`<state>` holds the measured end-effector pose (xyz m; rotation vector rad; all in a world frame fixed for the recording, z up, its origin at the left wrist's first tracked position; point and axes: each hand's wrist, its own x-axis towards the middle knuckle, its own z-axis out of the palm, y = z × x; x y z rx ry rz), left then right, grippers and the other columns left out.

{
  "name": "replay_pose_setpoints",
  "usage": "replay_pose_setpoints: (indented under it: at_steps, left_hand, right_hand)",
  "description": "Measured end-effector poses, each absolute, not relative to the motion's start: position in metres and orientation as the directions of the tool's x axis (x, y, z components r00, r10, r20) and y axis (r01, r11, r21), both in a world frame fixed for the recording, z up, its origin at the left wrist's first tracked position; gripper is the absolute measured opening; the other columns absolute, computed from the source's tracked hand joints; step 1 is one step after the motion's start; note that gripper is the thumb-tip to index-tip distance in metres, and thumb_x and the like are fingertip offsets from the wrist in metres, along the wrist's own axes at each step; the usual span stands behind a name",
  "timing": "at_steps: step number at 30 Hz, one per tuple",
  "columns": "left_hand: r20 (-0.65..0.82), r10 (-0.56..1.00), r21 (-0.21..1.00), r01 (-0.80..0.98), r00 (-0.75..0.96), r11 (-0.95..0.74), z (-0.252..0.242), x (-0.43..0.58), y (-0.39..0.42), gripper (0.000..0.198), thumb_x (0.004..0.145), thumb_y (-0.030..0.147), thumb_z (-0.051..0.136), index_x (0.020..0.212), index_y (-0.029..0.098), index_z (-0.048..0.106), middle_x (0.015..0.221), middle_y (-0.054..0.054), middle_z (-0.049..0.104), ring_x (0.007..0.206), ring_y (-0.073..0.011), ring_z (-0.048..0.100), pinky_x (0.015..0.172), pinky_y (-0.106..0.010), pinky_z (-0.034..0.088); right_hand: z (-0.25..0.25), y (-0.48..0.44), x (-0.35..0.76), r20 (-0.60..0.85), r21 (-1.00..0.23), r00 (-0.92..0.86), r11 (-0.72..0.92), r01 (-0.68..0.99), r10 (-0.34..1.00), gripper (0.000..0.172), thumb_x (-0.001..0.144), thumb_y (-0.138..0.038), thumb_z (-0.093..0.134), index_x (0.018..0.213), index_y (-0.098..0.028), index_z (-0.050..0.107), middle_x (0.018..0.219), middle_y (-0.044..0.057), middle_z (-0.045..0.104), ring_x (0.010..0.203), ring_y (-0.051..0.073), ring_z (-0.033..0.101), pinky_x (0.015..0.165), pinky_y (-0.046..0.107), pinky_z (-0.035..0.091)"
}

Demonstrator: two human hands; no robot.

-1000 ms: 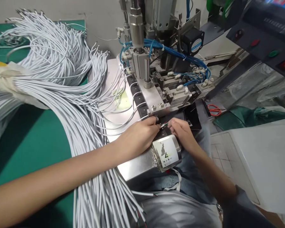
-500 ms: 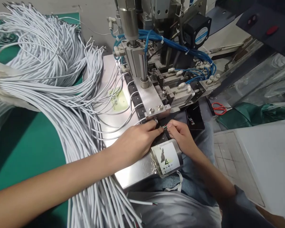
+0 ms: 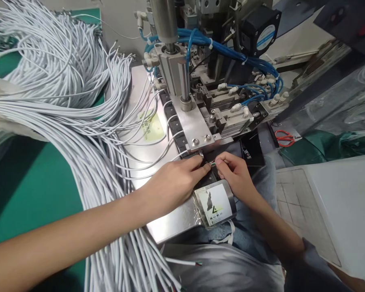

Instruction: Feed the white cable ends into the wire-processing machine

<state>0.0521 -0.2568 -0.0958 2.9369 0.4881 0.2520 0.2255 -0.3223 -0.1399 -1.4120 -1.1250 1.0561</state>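
Thin coloured wires [image 3: 213,164], green and red among them, show at a cable end between my two hands. My left hand [image 3: 182,176] is closed, with thumb and index finger pressed on that cable end over the black track; most of the cable is hidden beneath it. From the right, my right hand [image 3: 235,172] pinches the coloured wires, its fingertips almost touching the left thumb. Just above the hands is the machine's metal clamp plate [image 3: 192,121]. Several white cables lie in slots of the black track [image 3: 179,140] running under this plate.
A large bundle of white cables [image 3: 109,170] spreads across the green mat [image 3: 33,174] at left. Below the hands sits a cover with a warning label [image 3: 216,205]. A black tray [image 3: 252,149] and red-handled scissors [image 3: 284,138] lie to the right. Blue air hoses [image 3: 225,50] cross the machine.
The view has shifted slightly, so the machine's right side appears farther right. Both hands stay at the cable end, with the right fingers only slightly moved.
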Motion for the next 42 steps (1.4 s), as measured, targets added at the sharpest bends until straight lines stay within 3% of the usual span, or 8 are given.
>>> replay_pose_setpoints:
  at_steps: [14,21,25,29,32,36,39,42]
  left_hand:
    - [0.128,0.316,0.087,0.306,0.94,-0.948,-0.097,0.052,-0.255,0.03,0.088,0.011,0.04,0.113,0.014,0.057,0.082,-0.004,0.054,0.059,-0.011,0.053,0.05,-0.021,0.042]
    - [0.076,0.342,0.014,0.342,0.937,-0.94,-0.091,0.051,-0.259,0.042,0.077,0.007,0.049,0.119,0.014,0.054,0.084,-0.004,0.055,0.061,-0.013,0.054,0.049,-0.023,0.042]
    - [-0.011,0.413,-0.095,0.41,0.911,-0.907,-0.075,0.049,-0.268,0.022,0.073,0.008,0.057,0.094,0.013,0.065,0.074,-0.004,0.056,0.06,-0.0162,0.055,0.049,-0.025,0.041]
    - [-0.109,0.445,-0.174,0.424,0.889,-0.889,-0.061,0.048,-0.273,0.007,0.07,0.007,0.061,0.067,0.013,0.063,0.065,-0.003,0.055,0.054,-0.0155,0.054,0.045,-0.025,0.036]
    - [-0.112,0.433,-0.199,0.407,0.894,-0.892,-0.058,0.049,-0.276,0.007,0.071,0.007,0.061,0.067,0.013,0.062,0.066,-0.004,0.055,0.054,-0.0161,0.055,0.044,-0.025,0.034]
    - [-0.12,0.52,-0.259,0.479,0.846,-0.839,-0.058,0.051,-0.278,0.013,0.077,0.002,0.054,0.078,0.01,0.064,0.073,-0.007,0.059,0.06,-0.0176,0.058,0.045,-0.025,0.031]
    - [-0.115,0.613,-0.256,0.573,0.782,-0.779,-0.06,0.051,-0.275,0.022,0.081,0.0,0.045,0.089,0.008,0.064,0.08,-0.01,0.061,0.063,-0.0169,0.059,0.047,-0.025,0.03]
    - [-0.086,0.617,-0.184,0.596,0.782,-0.781,-0.065,0.048,-0.268,0.025,0.083,0.001,0.042,0.089,0.009,0.065,0.081,-0.012,0.061,0.065,-0.0174,0.058,0.05,-0.026,0.032]
  right_hand:
    - [-0.137,-0.315,0.228,-0.019,-0.985,0.159,-0.047,0.169,0.987,0.016,0.083,-0.023,0.05,0.067,-0.019,0.048,0.055,-0.007,0.041,0.049,0.007,0.036,0.05,0.022,0.029]
    - [-0.144,-0.315,0.227,-0.055,-0.997,0.071,-0.058,0.051,0.996,0.025,0.084,-0.028,0.047,0.061,-0.019,0.041,0.054,-0.007,0.032,0.048,0.007,0.027,0.049,0.022,0.026]
    - [-0.146,-0.314,0.225,-0.032,-0.996,0.11,-0.041,0.078,0.993,0.028,0.084,-0.031,0.047,0.06,-0.019,0.039,0.055,-0.007,0.032,0.05,0.007,0.027,0.048,0.022,0.025]
    - [-0.144,-0.311,0.228,-0.036,-0.993,0.11,-0.049,0.112,0.993,0.029,0.084,-0.031,0.047,0.059,-0.019,0.039,0.056,-0.006,0.033,0.05,0.008,0.028,0.048,0.022,0.026]
    - [-0.138,-0.324,0.23,0.038,-0.985,0.23,-0.002,0.171,0.973,0.028,0.084,-0.029,0.048,0.059,-0.019,0.042,0.055,-0.005,0.035,0.05,0.008,0.031,0.048,0.022,0.027]
    - [-0.121,-0.371,0.214,0.291,-0.935,0.497,0.132,0.33,0.817,0.022,0.088,-0.025,0.046,0.067,-0.018,0.051,0.057,-0.004,0.043,0.05,0.008,0.038,0.048,0.022,0.031]
    - [-0.109,-0.402,0.186,0.394,-0.852,0.315,0.213,0.479,0.863,0.011,0.085,-0.016,0.051,0.077,-0.019,0.058,0.062,-0.003,0.055,0.052,0.009,0.047,0.051,0.022,0.037]
    - [-0.107,-0.406,0.152,0.318,-0.777,-0.05,0.29,0.559,0.947,0.011,0.082,-0.014,0.054,0.088,-0.019,0.062,0.07,0.0,0.064,0.057,0.011,0.055,0.055,0.023,0.043]
